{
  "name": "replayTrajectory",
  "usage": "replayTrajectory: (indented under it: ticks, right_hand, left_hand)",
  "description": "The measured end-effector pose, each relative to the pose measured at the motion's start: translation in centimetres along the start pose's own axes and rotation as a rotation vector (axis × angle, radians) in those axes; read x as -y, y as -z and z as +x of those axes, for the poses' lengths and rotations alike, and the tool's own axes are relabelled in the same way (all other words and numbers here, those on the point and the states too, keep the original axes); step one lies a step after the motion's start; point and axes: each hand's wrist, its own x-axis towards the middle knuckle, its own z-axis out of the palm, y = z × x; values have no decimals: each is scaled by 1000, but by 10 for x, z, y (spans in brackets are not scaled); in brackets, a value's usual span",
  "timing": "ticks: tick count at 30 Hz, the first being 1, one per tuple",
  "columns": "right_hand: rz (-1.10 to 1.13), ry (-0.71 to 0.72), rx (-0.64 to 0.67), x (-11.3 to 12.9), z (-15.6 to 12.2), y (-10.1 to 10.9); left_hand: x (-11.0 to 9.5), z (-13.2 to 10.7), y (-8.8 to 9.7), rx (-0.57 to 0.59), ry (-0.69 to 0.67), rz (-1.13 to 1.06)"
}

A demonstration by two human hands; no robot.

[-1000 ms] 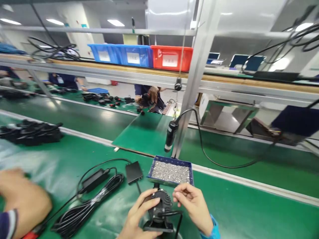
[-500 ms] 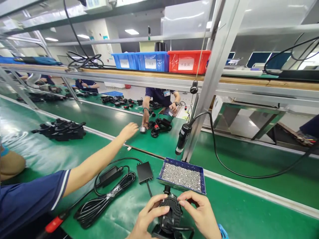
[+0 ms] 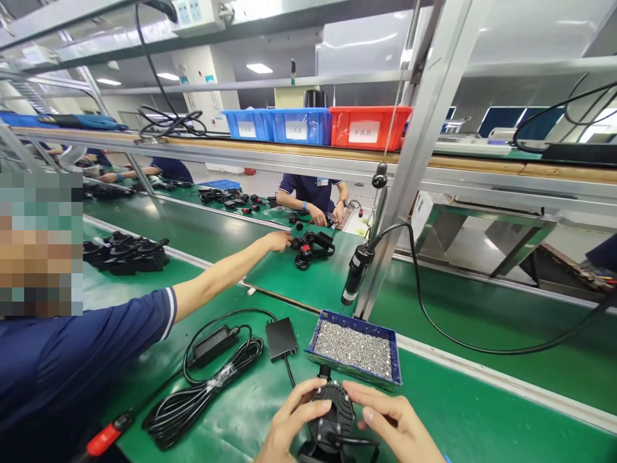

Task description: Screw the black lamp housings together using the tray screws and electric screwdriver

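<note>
left hand (image 3: 289, 426) and right hand (image 3: 402, 429) clamped on black finned housing (image 3: 332, 408) at 6 o'clock of counter (image 3: 463, 418), screw tray (image 3: 354, 372) at its 12; seems positioning step, next needs one hand free.

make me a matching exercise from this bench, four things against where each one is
Things:
1 black finned part
2 screw tray
3 red bin
4 electric screwdriver

Places:
a on the top shelf beside the blue bins
b hanging beside the metal post
c held between left hand and right hand
d on the green table, just beyond the hands

Pairs: 1-c, 2-d, 3-a, 4-b
</note>
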Motion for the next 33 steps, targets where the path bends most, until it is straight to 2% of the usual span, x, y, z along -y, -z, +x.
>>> replayTrajectory:
  ticks: [2, 3, 7, 10, 13, 16, 18, 20, 24, 27, 30, 33]
  right_hand:
    - [-65, -90, -71, -1, 12, 9]
    - [-114, -85, -132, 0, 24, 13]
    - [-245, 172, -451, 15, 101, 23]
    - [-258, 246, -514, 24, 155, 21]
    - [-246, 270, -540, 28, 178, 18]
    - [-208, 309, -583, 40, 169, 18]
    - [-148, 327, -616, 58, 153, 21]
    - [-32, 345, -631, 85, 132, 26]
    - [264, 417, -655, 157, 88, 38]
    - [384, 407, -519, 200, 65, 42]
    - [431, 351, -340, 211, 57, 36]
    - [454, 316, -292, 193, 60, 23]
  left_hand:
    - [-5, 7, -5, -11, 60, -13]
    - [-7, 11, -7, -4, 77, -16]
    - [-3, 24, -16, 25, 88, -53]
    - [10, 28, -24, 16, 64, -147]
    - [23, 28, -29, -9, 111, -87]
    - [29, 29, -29, 6, 206, -6]
    - [29, 31, -29, 29, 208, -23]
    - [27, 34, -29, 35, 191, -47]
    - [20, 40, -29, 11, 178, -82]
    - [13, 44, -29, 2, 124, -151]
    - [9, 47, -29, -13, 99, -174]
    - [9, 48, -29, -23, 86, -180]
